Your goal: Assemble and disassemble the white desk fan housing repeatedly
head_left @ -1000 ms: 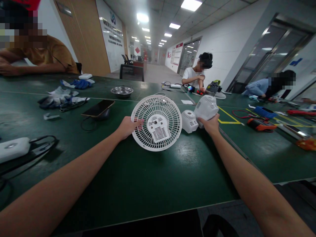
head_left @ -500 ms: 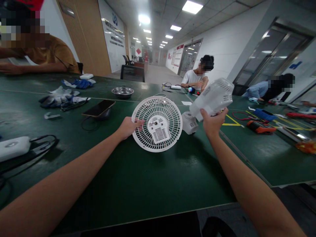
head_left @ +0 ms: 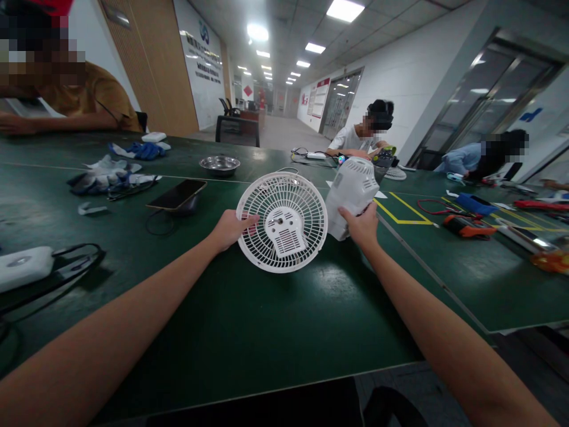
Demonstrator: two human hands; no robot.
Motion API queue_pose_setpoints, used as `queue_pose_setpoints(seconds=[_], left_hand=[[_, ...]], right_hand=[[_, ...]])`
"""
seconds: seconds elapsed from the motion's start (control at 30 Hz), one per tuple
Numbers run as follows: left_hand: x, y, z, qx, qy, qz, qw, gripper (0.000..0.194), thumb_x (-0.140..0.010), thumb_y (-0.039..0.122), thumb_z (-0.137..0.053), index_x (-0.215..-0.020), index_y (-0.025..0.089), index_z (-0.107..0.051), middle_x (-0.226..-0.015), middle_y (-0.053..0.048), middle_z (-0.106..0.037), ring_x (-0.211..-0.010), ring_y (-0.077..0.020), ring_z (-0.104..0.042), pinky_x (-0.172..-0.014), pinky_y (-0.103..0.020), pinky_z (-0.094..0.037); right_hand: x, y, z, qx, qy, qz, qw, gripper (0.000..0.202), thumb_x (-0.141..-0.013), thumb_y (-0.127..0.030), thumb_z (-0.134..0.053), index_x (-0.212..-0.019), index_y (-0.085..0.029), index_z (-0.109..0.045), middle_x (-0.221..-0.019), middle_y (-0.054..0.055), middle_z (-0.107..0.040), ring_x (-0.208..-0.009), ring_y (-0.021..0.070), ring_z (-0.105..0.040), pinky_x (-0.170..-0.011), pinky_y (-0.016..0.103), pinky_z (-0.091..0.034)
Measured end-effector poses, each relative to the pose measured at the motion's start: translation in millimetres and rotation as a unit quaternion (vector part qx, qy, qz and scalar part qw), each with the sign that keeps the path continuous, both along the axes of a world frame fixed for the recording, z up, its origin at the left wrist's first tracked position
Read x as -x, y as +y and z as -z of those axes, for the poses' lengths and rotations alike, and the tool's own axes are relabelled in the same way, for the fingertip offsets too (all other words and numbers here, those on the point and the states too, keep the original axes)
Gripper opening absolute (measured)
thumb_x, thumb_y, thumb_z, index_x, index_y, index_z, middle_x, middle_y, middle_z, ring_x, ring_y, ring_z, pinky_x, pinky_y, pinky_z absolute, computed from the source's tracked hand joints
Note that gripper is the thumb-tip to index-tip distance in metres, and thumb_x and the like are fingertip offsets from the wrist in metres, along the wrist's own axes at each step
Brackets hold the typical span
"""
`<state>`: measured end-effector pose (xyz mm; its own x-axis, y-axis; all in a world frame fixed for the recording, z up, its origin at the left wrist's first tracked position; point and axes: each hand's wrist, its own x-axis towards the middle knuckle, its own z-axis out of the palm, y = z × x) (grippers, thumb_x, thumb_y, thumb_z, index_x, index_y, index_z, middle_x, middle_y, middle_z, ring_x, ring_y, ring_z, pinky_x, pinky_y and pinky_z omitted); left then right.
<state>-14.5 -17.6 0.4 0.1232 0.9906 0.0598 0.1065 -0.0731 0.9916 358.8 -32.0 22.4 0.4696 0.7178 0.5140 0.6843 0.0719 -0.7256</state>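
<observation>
A round white fan grille [head_left: 284, 231] stands tilted above the green table [head_left: 267, 332], its slotted centre plate facing me. My left hand [head_left: 230, 230] grips its left rim, with the thumb over the ribs. Just right of the grille, my right hand [head_left: 362, 225] is closed on a white plastic housing [head_left: 353, 187] with vent slots at its top. The housing is roughly upright, close beside the grille's right edge. The lower part of the housing is partly covered by my fingers.
A metal bowl [head_left: 220, 165], a phone [head_left: 176, 196] and gloves [head_left: 104, 176] lie to the left. On the right are an orange-black device [head_left: 469, 226] and a blue item [head_left: 473, 205]. People [head_left: 351, 139] sit around the table.
My right hand has moved left and slightly down with the white housing, which is now more upright and nearer the grille. It hides the smaller white part that stood there. My left hand is nearly unmoved.
</observation>
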Motion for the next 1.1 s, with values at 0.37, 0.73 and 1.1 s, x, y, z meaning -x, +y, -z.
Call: queue_pose_setpoints(seconds=[0.37,0.73,1.1], left_hand=[[1,1,0.1,0.012,0.0,0.014,1.0,0.021,-0.084,0.031,-0.075,-0.094,0.012,-0.073,-0.089,-0.011,-0.078,-0.076,-0.0216,-0.074,-0.074,-0.036,-0.061],[1,-1,-3.2,0.023,0.011,0.01,1.0,0.021,-0.085,0.029,-0.074,-0.097,0.013,-0.073,-0.09,-0.011,-0.078,-0.079,-0.0236,-0.075,-0.077,-0.039,-0.062],[-1,-4,-4.7,0.025,0.01,-0.004,1.0,0.02,-0.084,0.027,-0.075,-0.097,0.012,-0.073,-0.087,-0.01,-0.078,-0.076,-0.0233,-0.075,-0.075,-0.04,-0.062]], right_hand=[[-5,5,4.0,-0.045,0.032,0.03,0.998,0.071,-0.058,-0.058,-0.083,-0.11,-0.022,-0.05,-0.111,0.015,-0.07,-0.097,0.0332,-0.067,-0.088,0.049,-0.052],[-89,20,3.0,-0.081,0.045,0.087,0.992,0.067,-0.055,-0.052,-0.084,-0.105,-0.022,-0.052,-0.106,0.01,-0.07,-0.091,0.0285,-0.066,-0.087,0.047,-0.052],[-84,17,4.0,0.0,0.045,0.071,0.996,0.069,-0.06,-0.054,-0.082,-0.113,-0.022,-0.05,-0.116,0.013,-0.068,-0.105,0.0338,-0.066,-0.097,0.051,-0.049]])
